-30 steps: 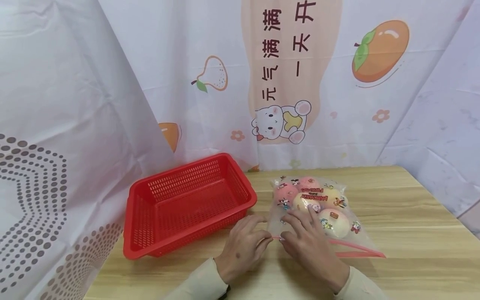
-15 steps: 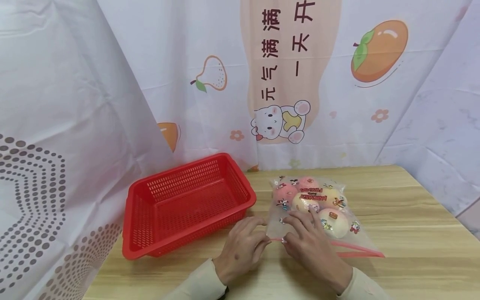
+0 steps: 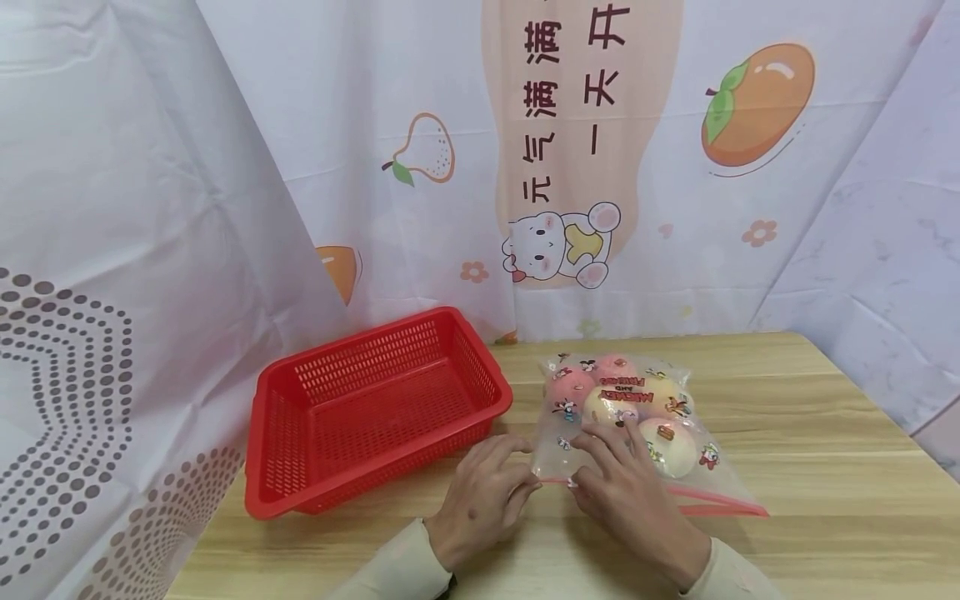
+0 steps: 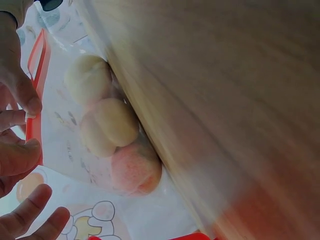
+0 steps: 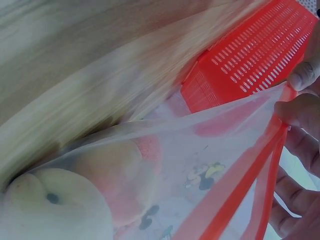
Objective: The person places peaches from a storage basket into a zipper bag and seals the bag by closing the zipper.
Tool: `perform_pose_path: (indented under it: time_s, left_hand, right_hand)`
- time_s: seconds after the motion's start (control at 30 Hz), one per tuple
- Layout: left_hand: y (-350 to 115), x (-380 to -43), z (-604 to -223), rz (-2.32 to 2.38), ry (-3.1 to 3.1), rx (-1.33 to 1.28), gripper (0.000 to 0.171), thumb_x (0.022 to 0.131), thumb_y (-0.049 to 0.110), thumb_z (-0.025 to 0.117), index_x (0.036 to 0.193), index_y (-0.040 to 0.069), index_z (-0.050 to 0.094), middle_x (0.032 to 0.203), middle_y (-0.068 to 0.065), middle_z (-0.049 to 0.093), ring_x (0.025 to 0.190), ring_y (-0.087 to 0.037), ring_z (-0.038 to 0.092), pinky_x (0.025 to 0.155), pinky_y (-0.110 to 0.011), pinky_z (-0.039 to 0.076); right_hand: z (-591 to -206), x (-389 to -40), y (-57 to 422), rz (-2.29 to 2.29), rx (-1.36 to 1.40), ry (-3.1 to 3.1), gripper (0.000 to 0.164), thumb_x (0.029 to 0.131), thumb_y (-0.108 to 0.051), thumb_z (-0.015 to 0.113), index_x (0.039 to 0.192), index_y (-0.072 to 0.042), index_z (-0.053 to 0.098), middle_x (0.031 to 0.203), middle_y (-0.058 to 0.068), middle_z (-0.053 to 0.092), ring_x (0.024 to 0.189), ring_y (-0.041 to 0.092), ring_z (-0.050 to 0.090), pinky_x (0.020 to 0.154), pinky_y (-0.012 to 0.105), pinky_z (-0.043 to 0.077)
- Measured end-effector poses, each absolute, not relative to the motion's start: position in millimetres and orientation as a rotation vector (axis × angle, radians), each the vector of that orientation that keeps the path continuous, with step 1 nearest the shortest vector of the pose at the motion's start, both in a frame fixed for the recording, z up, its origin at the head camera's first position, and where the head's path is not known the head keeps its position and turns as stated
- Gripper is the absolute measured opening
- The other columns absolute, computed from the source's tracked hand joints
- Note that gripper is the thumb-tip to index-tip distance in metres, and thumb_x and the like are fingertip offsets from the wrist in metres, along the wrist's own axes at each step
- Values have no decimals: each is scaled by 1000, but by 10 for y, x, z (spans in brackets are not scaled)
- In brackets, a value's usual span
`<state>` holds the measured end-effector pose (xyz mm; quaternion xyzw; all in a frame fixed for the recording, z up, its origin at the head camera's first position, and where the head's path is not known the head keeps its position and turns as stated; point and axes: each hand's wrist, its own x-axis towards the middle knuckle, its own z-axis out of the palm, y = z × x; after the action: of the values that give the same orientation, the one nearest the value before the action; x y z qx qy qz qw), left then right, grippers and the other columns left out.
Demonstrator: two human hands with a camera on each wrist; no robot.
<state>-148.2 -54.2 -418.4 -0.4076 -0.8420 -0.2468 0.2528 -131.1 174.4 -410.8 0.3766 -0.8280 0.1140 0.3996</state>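
Observation:
A clear zip bag (image 3: 551,457) printed with cartoon figures lies on the table with several peaches (image 3: 669,448) inside, pink and pale yellow. Its red zip strip (image 3: 555,481) faces me. At the strip's left end, my left hand (image 3: 482,498) pinches the corner between thumb and finger. A short way to the right, my right hand (image 3: 632,500) pinches the strip at a small white slider (image 3: 572,483). To the right of that hand the two red edges stand apart, as the right wrist view also shows in the bag's mouth (image 5: 245,185).
A red perforated plastic basket (image 3: 382,408) stands left of the bag, close to my left hand, with nothing inside. The wooden table (image 3: 847,467) extends to the right of the bag. Behind it hangs a printed cloth (image 3: 435,242).
My right hand has shifted slightly to the right along the zip with the slider, so the strip between the hands is longer. My left hand stays at the corner.

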Motion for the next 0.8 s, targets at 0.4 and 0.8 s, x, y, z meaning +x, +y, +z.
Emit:
perform_pose_path:
  time_s: [0.4, 0.8]
  left_hand:
    - [-545, -1478, -4198, -672, -2278, -1104, 5, 85, 17, 80, 85, 17, 75, 110, 1, 65, 107, -13, 59, 91, -34, 52]
    - [-537, -1467, -4194, -677, -2327, -1074, 6, 84, 18, 81, 87, 18, 76, 111, 2, 65, 107, -13, 60, 92, -35, 52]
  right_hand:
    - [-4111, -1299, 1784, 283, 927, -2112, 40, 100, -27, 38, 68, -17, 59, 109, 7, 63, 112, 34, 57, 94, 72, 36]
    - [-4097, -1279, 1823, 290, 912, -2155, 38, 99, -29, 40, 71, -16, 62, 109, 8, 63, 112, 35, 56, 100, 68, 32]
